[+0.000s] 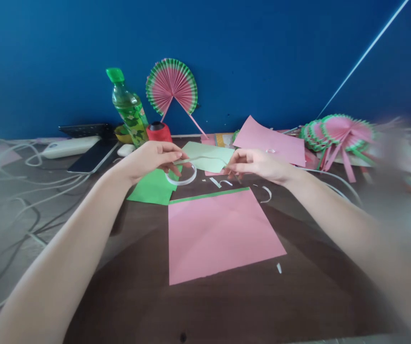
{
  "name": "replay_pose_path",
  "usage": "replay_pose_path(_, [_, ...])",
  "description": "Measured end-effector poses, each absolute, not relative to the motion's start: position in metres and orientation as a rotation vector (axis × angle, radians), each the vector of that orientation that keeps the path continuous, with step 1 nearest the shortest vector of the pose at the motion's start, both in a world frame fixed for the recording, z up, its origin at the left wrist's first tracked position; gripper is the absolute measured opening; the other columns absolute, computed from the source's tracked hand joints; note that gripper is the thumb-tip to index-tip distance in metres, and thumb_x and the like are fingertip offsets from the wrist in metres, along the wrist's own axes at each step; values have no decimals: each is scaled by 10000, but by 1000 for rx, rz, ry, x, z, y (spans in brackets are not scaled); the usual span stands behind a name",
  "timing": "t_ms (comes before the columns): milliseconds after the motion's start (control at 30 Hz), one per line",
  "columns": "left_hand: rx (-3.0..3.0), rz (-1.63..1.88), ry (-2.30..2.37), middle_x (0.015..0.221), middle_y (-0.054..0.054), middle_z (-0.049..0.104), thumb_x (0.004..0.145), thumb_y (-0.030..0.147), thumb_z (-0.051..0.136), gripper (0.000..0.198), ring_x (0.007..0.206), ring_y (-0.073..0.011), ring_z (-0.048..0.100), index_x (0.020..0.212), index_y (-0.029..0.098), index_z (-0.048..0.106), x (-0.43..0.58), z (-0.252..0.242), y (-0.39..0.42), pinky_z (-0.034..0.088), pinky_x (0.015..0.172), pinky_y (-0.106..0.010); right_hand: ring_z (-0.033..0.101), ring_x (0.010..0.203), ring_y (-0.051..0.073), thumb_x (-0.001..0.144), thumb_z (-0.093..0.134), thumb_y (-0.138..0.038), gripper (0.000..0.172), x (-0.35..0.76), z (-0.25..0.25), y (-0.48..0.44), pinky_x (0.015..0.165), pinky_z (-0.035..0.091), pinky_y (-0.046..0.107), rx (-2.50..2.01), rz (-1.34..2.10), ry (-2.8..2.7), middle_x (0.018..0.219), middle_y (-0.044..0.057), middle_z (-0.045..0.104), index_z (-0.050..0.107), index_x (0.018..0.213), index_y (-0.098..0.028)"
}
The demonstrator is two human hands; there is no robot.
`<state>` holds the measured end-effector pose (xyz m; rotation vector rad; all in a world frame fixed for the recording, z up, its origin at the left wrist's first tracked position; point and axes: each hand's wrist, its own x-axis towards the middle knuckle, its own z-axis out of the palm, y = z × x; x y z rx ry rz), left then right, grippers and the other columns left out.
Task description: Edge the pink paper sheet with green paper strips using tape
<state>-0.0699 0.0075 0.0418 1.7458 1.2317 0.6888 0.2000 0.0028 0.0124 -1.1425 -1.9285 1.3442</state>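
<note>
Two hands hold one thin strip (pixel 205 158) up over the surface (pixel 137 286). The left hand (pixel 151 160) pinches one end with closed fingers. The right hand (pixel 258 165) pinches the other end the same way. The strip hangs in the air between them, pulled almost straight, above a pale green sheet (pixel 201 149). It looks like tape. A clear tape ring (pixel 181 177) sits just under the left hand; I cannot tell if the fingers touch it.

I think the strip is very light and very floppy. It would sag, curl or twist if one end were dropped. If it is sticky, it could cling to fingers or to itself. The two ends are the best places to hold it, with fingertips only. A hard pull might tear it.

Closer in lies a big pink sheet (pixel 219 234). Some green paper (pixel 151 188) lies beside the ring. A green bottle (pixel 129 110), a red spool (pixel 158 131) and a paper fan (pixel 172 86) stand at the back.
</note>
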Motion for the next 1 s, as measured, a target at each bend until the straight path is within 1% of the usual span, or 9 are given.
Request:
replay_pose_path(233, [1783,779,1259,889,-76,708,779,312,594,241,713,-158,660,938,148,671,-66,49,2,493,651,-269,603,636,127,686,717,-282,212,209,22,3,611,456,284,-1036,1487,-1736,665,-13,628,521,723,-210])
replay_pose_path(367, [1780,793,1267,912,-76,710,782,307,591,237,725,-155,661,944,152,669,-65,51,1,501,659,-264,591,599,117,699,704,-245,151,216,29,6,597,454,282,-1027,1491,-1713,651,-22,613,561,742,-221])
replay_pose_path(467, [1775,788,1241,904,-72,712,781,304,588,235,695,-148,661,945,155,666,-64,50,1,504,648,-256,604,643,120,741,665,-252,93,217,29,7,631,465,284,-1050,1489,-1713,705,-10,632,591,786,-219])
replay_pose_path(533, [1774,784,1213,893,-72,712,780,298,586,228,698,-150,664,938,154,667,-64,48,0,504,648,-254,626,743,134,772,635,-271,96,215,27,6,691,477,285,-1050,1527,-1726,807,14,663,612,842,-210])
replay_pose_path(633, [1772,787,1183,889,-70,709,781,287,581,218,701,-151,665,931,155,669,-63,47,0,504,655,-257,622,938,158,827,573,-319,207,206,22,1,811,474,295,-1001,1702,-1780,1029,61,668,618,983,-190])
replay_pose_path(700, [1769,782,1183,895,-68,708,781,290,579,219,691,-148,663,932,158,668,-63,46,1,505,660,-260,613,994,167,842,555,-341,272,199,18,-3,867,462,314,-932,1845,-1829,1086,75,659,595,1062,-185])
replay_pose_path(800, [1767,771,1190,909,-68,706,775,313,585,235,708,-152,662,934,161,667,-63,45,1,506,672,-263,633,948,169,827,581,-347,293,191,15,-8,859,469,328,-826,1913,-1924,1001,79,688,590,1057,-166])
replay_pose_path(900, [1767,769,1180,925,-72,702,765,333,591,257,726,-162,660,943,164,666,-63,44,2,507,677,-272,642,847,152,795,621,-323,251,186,14,-11,785,486,300,-772,1833,-2012,868,52,691,617,977,-151])
replay_pose_path(1000, [1766,768,1163,936,-74,696,766,328,591,246,736,-171,662,943,177,670,-63,44,1,503,693,-292,632,782,133,764,648,-297,194,185,15,-14,764,487,289,-781,1792,-2046,803,24,672,636,890,-151])
